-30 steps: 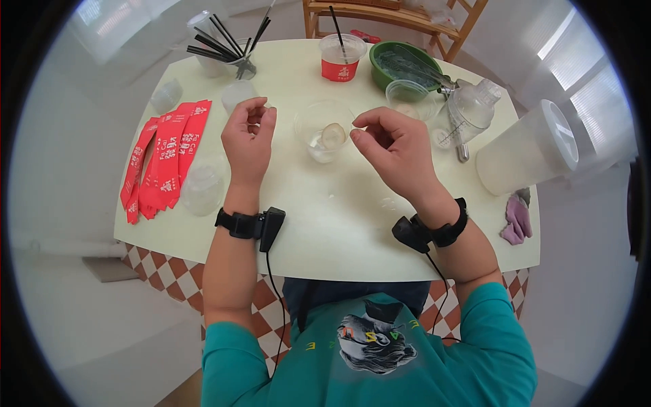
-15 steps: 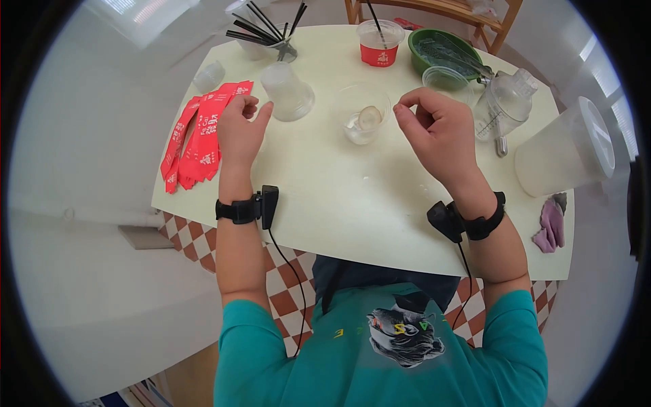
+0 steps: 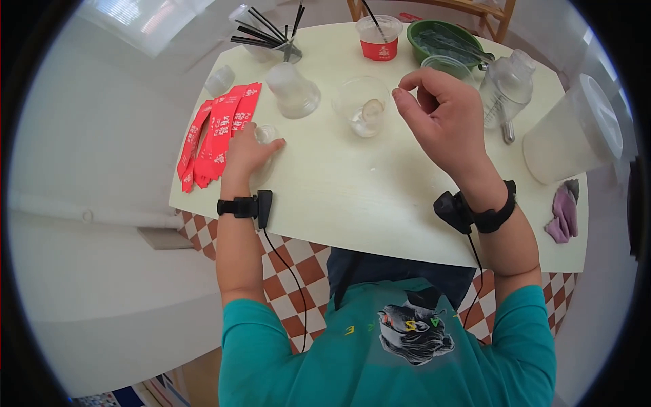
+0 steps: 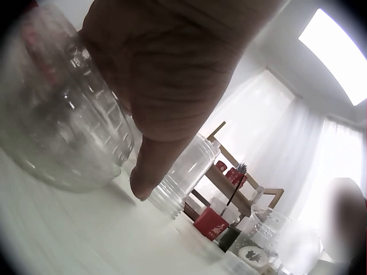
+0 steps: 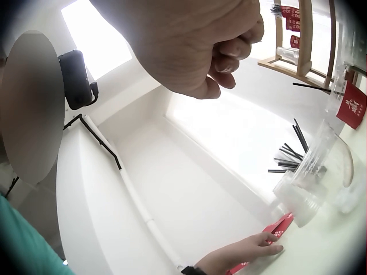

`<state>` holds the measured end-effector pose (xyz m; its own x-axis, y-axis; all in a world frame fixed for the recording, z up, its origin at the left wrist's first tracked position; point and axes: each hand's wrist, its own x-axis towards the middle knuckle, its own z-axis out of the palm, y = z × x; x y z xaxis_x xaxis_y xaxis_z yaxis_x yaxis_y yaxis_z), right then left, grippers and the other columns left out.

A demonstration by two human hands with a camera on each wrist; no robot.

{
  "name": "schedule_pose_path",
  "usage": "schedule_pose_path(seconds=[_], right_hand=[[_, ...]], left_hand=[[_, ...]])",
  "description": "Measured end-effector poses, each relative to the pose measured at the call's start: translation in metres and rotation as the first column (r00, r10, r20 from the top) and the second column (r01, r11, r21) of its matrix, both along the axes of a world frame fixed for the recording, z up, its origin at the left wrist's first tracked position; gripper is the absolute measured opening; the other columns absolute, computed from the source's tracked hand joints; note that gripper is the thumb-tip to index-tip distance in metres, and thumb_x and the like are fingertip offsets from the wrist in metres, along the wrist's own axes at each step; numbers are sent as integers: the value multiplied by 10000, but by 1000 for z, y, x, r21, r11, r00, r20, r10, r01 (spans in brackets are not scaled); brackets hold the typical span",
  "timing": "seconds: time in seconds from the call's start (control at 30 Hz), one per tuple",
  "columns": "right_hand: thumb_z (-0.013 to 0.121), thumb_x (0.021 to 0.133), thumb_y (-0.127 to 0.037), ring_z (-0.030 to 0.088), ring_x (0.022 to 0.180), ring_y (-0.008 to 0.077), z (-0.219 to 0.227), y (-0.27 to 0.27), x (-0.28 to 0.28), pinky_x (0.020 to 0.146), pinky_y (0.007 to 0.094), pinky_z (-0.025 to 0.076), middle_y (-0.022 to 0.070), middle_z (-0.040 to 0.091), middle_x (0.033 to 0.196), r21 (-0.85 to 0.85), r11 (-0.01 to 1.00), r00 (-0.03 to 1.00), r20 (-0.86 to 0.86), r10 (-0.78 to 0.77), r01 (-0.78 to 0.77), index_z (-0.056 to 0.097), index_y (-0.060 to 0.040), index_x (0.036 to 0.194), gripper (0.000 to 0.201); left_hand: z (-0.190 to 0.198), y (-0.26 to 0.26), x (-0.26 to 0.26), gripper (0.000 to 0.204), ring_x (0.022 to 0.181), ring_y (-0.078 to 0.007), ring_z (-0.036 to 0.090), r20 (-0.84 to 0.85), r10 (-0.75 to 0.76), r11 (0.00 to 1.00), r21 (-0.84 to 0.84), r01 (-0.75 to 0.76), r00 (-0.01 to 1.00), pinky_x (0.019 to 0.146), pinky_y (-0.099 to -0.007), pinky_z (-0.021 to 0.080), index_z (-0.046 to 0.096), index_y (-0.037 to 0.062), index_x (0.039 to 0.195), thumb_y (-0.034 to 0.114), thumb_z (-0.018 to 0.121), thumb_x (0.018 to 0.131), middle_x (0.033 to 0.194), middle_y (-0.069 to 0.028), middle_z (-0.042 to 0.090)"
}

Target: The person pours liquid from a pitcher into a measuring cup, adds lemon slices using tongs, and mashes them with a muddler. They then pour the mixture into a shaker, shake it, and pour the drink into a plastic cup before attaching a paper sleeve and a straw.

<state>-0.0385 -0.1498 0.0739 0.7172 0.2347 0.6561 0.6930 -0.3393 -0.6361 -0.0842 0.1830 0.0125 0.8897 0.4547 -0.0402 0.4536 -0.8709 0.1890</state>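
My left hand (image 3: 247,154) reaches down at the left of the table over a low clear plastic container (image 3: 266,133), its thumb spread to the right. In the left wrist view the ribbed clear container (image 4: 54,120) stands beside the hand (image 4: 166,74), the thumb pointing down apart from it; finger contact is hidden. The right hand (image 3: 449,125) hovers above the table, fingers loosely curled around nothing. Left of it stands a clear cup (image 3: 363,108) with a pale round piece (image 3: 372,110) inside. An upturned stack of clear cups (image 3: 291,91) stands behind the left hand.
Red printed sleeves (image 3: 220,132) lie left of the left hand. Black straws (image 3: 261,32), a red-banded cup (image 3: 378,46) and a green bowl (image 3: 424,41) stand at the back. Rightward are a shaker (image 3: 507,85), large translucent jug (image 3: 566,136) and purple cloth (image 3: 564,214).
The left hand has moved left and down from beside the upturned cups to the low clear container, its fingers spreading. The right hand stays raised and empty. The head view has shifted.
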Motion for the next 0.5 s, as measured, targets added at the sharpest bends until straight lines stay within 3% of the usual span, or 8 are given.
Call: schedule_pose_path(seconds=[0.17,0.27,0.33,0.37,0.43,0.5], right_hand=[[675,783,-189,450,477,152,0,-2,1,463,309,333,31,465,541,20,1000,1000,17,-17,17,629,-71,771,127],[675,781,-182,451,476,148,2,-3,3,464,306,335,29,466,542,37,999,999,28,-26,25,632,-70,772,120],[674,778,-173,452,475,147,4,-4,5,465,304,339,29,472,542,100,995,1000,-14,-19,20,635,-69,773,112],[674,778,-173,452,475,147,4,-5,5,465,304,339,29,472,542,97,995,1000,-11,-21,22,635,-69,773,112],[674,773,-167,454,477,149,5,-7,5,467,300,342,30,481,549,92,995,999,1,-33,33,638,-68,769,105],[674,771,-171,456,477,150,4,-7,7,466,298,342,30,485,552,115,993,999,29,-45,41,639,-69,764,108]], left_hand=[[6,5,2,817,1190,-357,529,188,-97,995,-15,102,977,959,-426,452,518,-23,1257,460,798,660,1220,-233,576],[41,-30,0,840,1202,-351,513,333,-145,966,-156,206,932,977,-417,438,488,-20,1295,414,816,655,1259,-225,549],[55,-68,4,841,1151,-340,533,474,-353,865,-163,475,806,975,-409,433,484,-22,1290,388,831,643,1224,-213,558],[56,-83,11,841,1151,-340,533,477,-353,863,-165,477,804,975,-409,433,484,-22,1290,388,831,643,1224,-213,558],[57,-107,30,852,1145,-336,512,509,-479,773,-143,619,716,982,-415,423,487,5,1301,397,832,629,1210,-196,553],[51,-129,45,853,1151,-339,496,486,-519,777,-75,625,703,987,-418,419,489,22,1307,403,831,625,1209,-189,546]])
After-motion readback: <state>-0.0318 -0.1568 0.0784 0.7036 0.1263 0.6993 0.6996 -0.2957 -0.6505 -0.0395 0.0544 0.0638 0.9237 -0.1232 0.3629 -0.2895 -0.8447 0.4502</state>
